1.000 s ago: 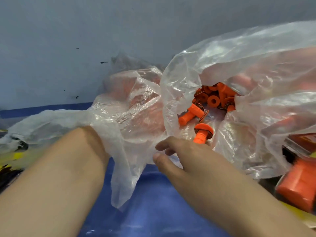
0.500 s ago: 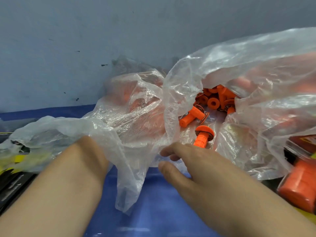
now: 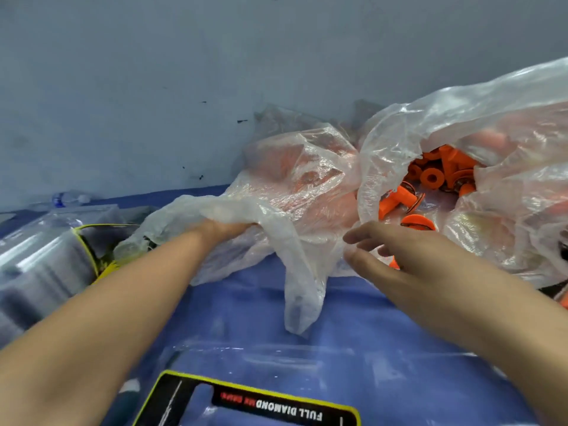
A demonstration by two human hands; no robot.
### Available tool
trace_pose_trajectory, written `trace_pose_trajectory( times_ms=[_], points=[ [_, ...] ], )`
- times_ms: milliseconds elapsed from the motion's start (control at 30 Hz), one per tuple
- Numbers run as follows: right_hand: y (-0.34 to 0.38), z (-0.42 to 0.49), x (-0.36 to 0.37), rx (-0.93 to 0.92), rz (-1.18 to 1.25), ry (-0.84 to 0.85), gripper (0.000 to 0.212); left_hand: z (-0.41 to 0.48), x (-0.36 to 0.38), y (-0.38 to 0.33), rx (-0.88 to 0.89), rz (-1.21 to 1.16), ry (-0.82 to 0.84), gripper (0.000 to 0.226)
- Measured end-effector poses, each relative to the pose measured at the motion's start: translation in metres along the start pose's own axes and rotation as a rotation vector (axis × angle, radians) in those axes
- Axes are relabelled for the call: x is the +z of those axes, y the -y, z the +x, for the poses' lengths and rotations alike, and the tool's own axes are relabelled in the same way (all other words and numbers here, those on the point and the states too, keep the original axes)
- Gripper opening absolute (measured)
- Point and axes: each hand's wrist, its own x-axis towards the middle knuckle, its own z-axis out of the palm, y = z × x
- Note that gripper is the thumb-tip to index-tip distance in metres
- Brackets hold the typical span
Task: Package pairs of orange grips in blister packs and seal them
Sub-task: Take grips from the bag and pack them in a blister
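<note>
Two clear plastic bags lie against the wall. The right bag [image 3: 461,118] is open, with several orange grips [image 3: 430,176] showing in its mouth. One orange grip [image 3: 417,223] lies at the bag's lip, its shaft passing under my right hand [image 3: 396,256]. That hand's fingers are loosely spread over it and do not clasp it. My left hand [image 3: 221,230] reaches under a flap of the left bag [image 3: 301,179]; its fingers are hidden by the plastic. An open blister pack with a black and yellow card [image 3: 246,404] lies at the near edge.
A stack of clear blister shells [image 3: 40,265] stands at the left, with a small water bottle [image 3: 67,198] behind it. Everything rests on a blue table cover [image 3: 246,309], with a grey wall [image 3: 184,72] close behind the bags.
The view has tilted down, bringing the blister pack into sight. My left hand has pushed further under the left bag's flap. My right hand stays over the grip at the bag's mouth.
</note>
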Motion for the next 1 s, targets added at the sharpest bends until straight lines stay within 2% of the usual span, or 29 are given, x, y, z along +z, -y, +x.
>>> trace_pose_trajectory(
  times_ms=[67, 233, 333, 400, 467, 533, 633, 700, 767, 867, 933, 1000],
  points=[
    [0.013, -0.001, 0.004, -0.025, 0.025, -0.007, 0.047, -0.035, -0.019, -0.001, 0.072, -0.016, -0.105, 0.039],
    [0.051, -0.02, 0.024, -0.092, 0.029, -0.099, 0.053, -0.142, -0.054, 0.041, 0.096, 0.047, -0.349, 0.038],
    [0.076, -0.042, 0.043, -0.163, 0.06, -0.156, 0.071, -0.212, -0.057, 0.054, 0.145, -0.076, -0.529, 0.035],
    [0.093, -0.059, 0.055, -0.239, 0.133, -0.194, 0.077, -0.252, -0.051, 0.051, 0.22, -0.168, -0.56, 0.033],
    [0.104, -0.075, 0.065, -0.311, 0.106, -0.218, 0.072, -0.283, -0.041, 0.044, 0.285, -0.255, -0.53, 0.033],
    [0.107, -0.088, 0.072, -0.378, -0.011, -0.228, 0.054, -0.306, -0.028, 0.037, 0.336, -0.334, -0.522, 0.036],
    [0.102, -0.104, 0.076, -0.375, 0.022, -0.238, 0.042, -0.323, -0.009, 0.033, 0.395, -0.5, -0.558, 0.051],
    [0.096, -0.109, 0.075, -0.358, 0.059, -0.227, 0.045, -0.326, -0.001, 0.034, 0.383, -0.664, -0.546, 0.051],
    [0.094, -0.109, 0.074, -0.33, 0.108, -0.203, 0.046, -0.326, 0.005, 0.035, 0.345, -0.793, -0.565, 0.038],
    [0.096, -0.108, 0.077, -0.335, 0.159, -0.19, 0.048, -0.323, 0.011, 0.037, 0.313, -0.699, -0.713, 0.016],
    [0.094, -0.107, 0.079, -0.299, 0.203, -0.161, 0.055, -0.319, 0.016, 0.042, 0.25, -0.663, -0.752, 0.016],
    [0.083, -0.105, 0.077, -0.226, 0.103, -0.146, 0.058, -0.316, 0.017, 0.051, 0.137, -0.705, -0.737, 0.016]
  ],
)
